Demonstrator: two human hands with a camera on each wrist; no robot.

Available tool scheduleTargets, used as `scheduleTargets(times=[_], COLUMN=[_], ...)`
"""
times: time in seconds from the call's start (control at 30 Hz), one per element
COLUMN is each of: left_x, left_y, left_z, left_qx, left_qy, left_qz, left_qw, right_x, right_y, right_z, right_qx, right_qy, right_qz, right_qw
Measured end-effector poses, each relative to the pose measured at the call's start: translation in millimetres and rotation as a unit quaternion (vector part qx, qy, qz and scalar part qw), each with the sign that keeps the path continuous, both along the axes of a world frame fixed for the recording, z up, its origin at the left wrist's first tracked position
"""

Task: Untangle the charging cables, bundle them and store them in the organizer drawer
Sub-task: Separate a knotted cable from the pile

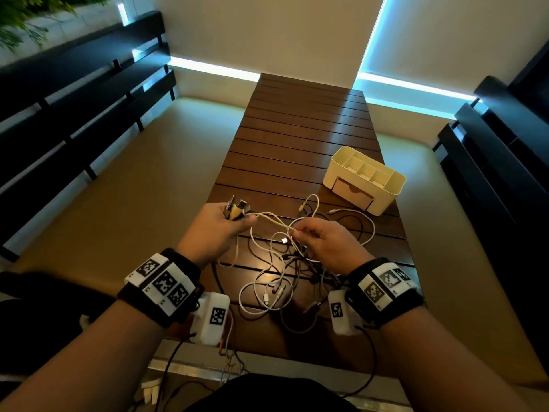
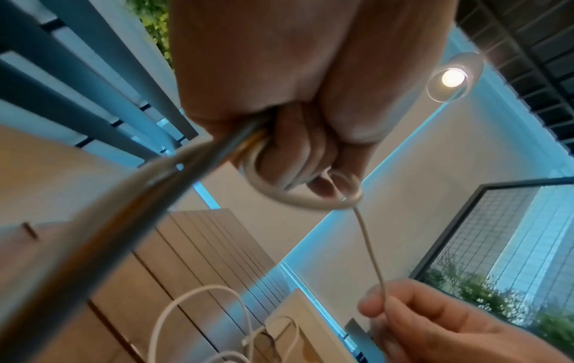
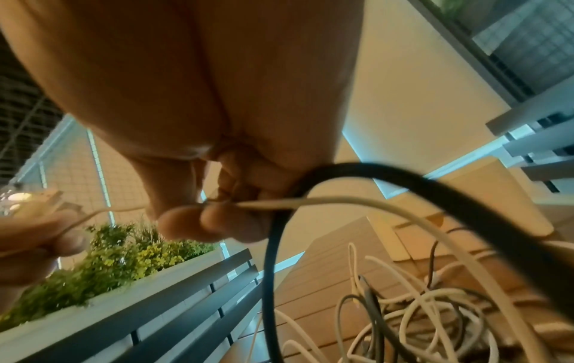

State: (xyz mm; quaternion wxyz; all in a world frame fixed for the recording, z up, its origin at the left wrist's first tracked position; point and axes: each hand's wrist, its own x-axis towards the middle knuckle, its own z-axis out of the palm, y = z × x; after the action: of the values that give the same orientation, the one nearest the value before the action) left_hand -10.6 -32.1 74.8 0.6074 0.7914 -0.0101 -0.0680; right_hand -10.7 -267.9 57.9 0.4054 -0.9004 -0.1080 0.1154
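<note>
A tangle of white and dark charging cables point(image 1: 285, 275) lies on the near end of the slatted wooden table point(image 1: 306, 129). My left hand point(image 1: 219, 227) grips a bunch of cable plugs point(image 1: 236, 208), their ends sticking up past the fist. From that fist a pale cable point(image 1: 273, 223) runs right to my right hand point(image 1: 320, 242), which pinches it between thumb and fingers. In the left wrist view the white cable point(image 2: 295, 196) loops round the curled fingers. In the right wrist view the pinched cable point(image 3: 310, 202) and a dark cable point(image 3: 273, 245) hang over the heap.
A cream desk organizer point(image 1: 367, 179) with open top compartments and a closed front drawer point(image 1: 352, 196) stands on the table's right side, beyond the tangle. Dark slatted benches point(image 1: 74, 114) flank the table on both sides. Wires hang off the near table edge.
</note>
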Motion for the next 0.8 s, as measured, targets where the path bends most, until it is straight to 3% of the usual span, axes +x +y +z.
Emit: scheduleTargets(times=[0.17, 0.3, 0.57, 0.67, 0.8], left_x=[6, 5, 9, 7, 11], left_y=[10, -5, -20, -16, 3], left_z=[11, 20, 15, 23, 36], left_qx=[-0.032, 0.045, 0.19, 0.161, 0.013], left_qy=[-0.032, -0.101, -0.033, -0.047, -0.029], left_qz=[0.053, -0.005, -0.138, -0.136, -0.033], left_qw=[0.998, 0.994, 0.972, 0.976, 0.999], right_x=[8, 8, 5, 3, 2], right_y=[-1, 11, 25, 26, 14], right_z=[-4, -1, 23, 26, 11], right_qx=[-0.145, -0.216, -0.114, -0.063, 0.011], right_qy=[-0.113, -0.147, -0.227, -0.202, -0.102], right_qz=[-0.012, 0.033, 0.028, 0.022, -0.045], right_qw=[0.983, 0.965, 0.967, 0.977, 0.994])
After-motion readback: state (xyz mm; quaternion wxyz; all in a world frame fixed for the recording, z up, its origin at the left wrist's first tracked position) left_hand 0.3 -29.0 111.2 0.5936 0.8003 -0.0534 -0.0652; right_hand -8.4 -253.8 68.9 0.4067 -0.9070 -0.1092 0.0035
